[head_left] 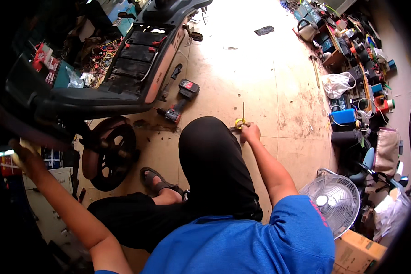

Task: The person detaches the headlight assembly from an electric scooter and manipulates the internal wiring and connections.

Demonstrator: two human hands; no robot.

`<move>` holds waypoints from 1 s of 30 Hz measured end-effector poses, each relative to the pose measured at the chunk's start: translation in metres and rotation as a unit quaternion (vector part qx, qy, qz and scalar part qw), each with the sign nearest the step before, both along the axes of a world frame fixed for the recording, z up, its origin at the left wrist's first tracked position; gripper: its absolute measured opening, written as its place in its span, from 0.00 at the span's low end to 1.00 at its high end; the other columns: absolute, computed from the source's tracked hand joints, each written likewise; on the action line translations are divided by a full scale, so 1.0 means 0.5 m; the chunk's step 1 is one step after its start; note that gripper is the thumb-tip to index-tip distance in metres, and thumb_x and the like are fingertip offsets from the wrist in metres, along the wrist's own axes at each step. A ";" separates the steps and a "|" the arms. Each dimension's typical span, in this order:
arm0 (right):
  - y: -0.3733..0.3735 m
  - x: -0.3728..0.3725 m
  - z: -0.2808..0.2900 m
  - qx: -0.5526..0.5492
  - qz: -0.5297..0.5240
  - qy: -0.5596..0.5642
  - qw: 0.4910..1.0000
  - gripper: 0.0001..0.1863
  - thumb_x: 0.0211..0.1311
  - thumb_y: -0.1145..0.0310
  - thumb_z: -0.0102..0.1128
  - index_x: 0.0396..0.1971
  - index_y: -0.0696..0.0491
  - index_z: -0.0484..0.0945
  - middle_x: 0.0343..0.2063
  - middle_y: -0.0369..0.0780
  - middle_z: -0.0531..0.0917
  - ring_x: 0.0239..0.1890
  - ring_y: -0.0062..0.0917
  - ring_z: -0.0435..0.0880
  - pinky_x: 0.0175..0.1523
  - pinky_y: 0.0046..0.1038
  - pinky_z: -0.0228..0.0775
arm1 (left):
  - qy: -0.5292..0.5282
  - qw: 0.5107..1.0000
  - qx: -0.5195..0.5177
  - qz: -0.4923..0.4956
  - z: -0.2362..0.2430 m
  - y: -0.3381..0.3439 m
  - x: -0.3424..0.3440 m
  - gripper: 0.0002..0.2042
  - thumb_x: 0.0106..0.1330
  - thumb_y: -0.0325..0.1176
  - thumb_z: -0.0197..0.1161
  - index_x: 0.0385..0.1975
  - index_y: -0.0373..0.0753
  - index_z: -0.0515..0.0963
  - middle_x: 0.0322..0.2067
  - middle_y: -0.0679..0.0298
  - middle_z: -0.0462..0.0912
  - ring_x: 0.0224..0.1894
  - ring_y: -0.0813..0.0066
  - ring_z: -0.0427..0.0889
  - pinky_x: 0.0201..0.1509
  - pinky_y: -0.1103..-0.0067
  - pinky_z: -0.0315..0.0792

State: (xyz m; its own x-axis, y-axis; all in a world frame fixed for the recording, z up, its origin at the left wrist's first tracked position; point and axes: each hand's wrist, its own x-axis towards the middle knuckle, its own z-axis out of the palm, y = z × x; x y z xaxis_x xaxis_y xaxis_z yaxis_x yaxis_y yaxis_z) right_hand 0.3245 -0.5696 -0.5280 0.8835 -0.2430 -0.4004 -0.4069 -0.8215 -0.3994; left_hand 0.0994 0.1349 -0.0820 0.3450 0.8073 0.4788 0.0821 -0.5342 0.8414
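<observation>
My right hand (pixel 250 132) is closed around a yellow-handled tool (pixel 239 123) with a thin dark shaft pointing away from me, just above the floor beyond my raised knee. The handle looks ring-shaped; its exact kind is not clear. At the far left my left hand (pixel 26 159) reaches beneath the dark end of an electric scooter (pixel 96 98); its fingers are too dark to make out. A bright strip (pixel 3 153) shows beside it. The scooter's floorboard compartment (pixel 134 57) is uncovered, with red connectors inside. Its black-spoked wheel (pixel 110 153) stands near my sandalled foot.
A cordless drill (pixel 180 102) lies on the floor by the scooter. Tangled wires (pixel 102 59) sit behind it. Along the right wall are a crowded shelf (pixel 335 45), a white plastic bag (pixel 338 85) and a blue box (pixel 343 117). A metal fan (pixel 331 201) stands by my right shoulder.
</observation>
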 end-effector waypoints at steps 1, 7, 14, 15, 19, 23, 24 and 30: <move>0.003 -0.024 0.011 -0.023 -0.012 0.011 1.000 0.23 0.61 0.53 0.69 0.42 0.60 0.86 0.41 0.54 0.88 0.48 0.47 0.88 0.54 0.43 0.80 | -0.043 0.998 0.007 0.051 0.011 -0.097 0.037 0.48 0.69 0.73 0.56 0.59 0.21 0.73 0.55 0.49 0.81 0.56 0.65 0.81 0.64 0.71 0.71; 0.013 -0.015 -0.095 -0.044 0.021 0.068 0.996 0.24 0.62 0.55 0.65 0.50 0.59 0.81 0.49 0.57 0.86 0.54 0.50 0.86 0.59 0.44 0.79 | -0.021 0.987 0.125 0.095 0.053 -0.201 0.087 0.41 0.75 0.65 0.53 0.62 0.23 0.72 0.59 0.52 0.79 0.58 0.66 0.80 0.62 0.72 0.71; 0.021 0.003 -0.087 -0.006 -0.073 -0.072 0.995 0.24 0.68 0.58 0.54 0.46 0.68 0.76 0.46 0.64 0.83 0.51 0.57 0.83 0.59 0.51 0.73 | 0.022 0.977 0.205 0.051 0.029 -0.119 0.040 0.33 0.79 0.54 0.53 0.65 0.24 0.68 0.53 0.52 0.81 0.51 0.64 0.82 0.55 0.71 0.74; 0.017 0.004 -0.089 0.010 -0.093 -0.065 0.993 0.24 0.69 0.57 0.54 0.46 0.68 0.76 0.46 0.65 0.83 0.51 0.57 0.83 0.59 0.51 0.73 | -0.034 0.991 0.128 0.019 0.029 -0.123 0.046 0.32 0.79 0.52 0.53 0.64 0.23 0.68 0.52 0.51 0.81 0.50 0.63 0.82 0.54 0.70 0.75; 0.019 0.020 -0.059 0.095 -0.068 -0.109 0.987 0.21 0.69 0.58 0.54 0.47 0.62 0.79 0.46 0.60 0.84 0.49 0.57 0.84 0.55 0.49 0.74 | -0.131 0.989 0.031 -0.053 0.017 -0.094 0.016 0.32 0.74 0.48 0.58 0.65 0.24 0.66 0.55 0.48 0.78 0.53 0.61 0.81 0.57 0.68 0.74; -0.058 0.021 -0.015 0.101 0.077 -0.115 0.985 0.19 0.65 0.63 0.66 0.50 0.60 0.82 0.42 0.51 0.87 0.44 0.41 0.87 0.50 0.40 0.78 | -0.178 0.975 0.015 -0.132 0.015 -0.170 0.051 0.43 0.64 0.46 0.71 0.71 0.26 0.57 0.62 0.47 0.71 0.59 0.61 0.78 0.64 0.68 0.73; -0.064 0.024 0.014 0.152 0.082 -0.169 0.970 0.18 0.65 0.65 0.69 0.50 0.60 0.83 0.42 0.48 0.88 0.43 0.37 0.88 0.49 0.37 0.79 | -0.204 0.966 0.008 -0.158 0.031 -0.199 0.066 0.47 0.61 0.45 0.74 0.72 0.27 0.54 0.64 0.47 0.69 0.60 0.62 0.77 0.66 0.68 0.72; 0.079 0.052 0.510 0.366 0.049 -0.281 0.886 0.18 0.68 0.75 0.68 0.53 0.57 0.71 0.40 0.41 0.89 0.34 0.15 0.84 0.35 0.16 0.76 | -0.285 0.936 0.026 -0.206 0.081 -0.201 0.101 0.68 0.47 0.45 0.89 0.77 0.24 0.41 0.74 0.43 0.55 0.74 0.56 0.63 0.81 0.64 0.54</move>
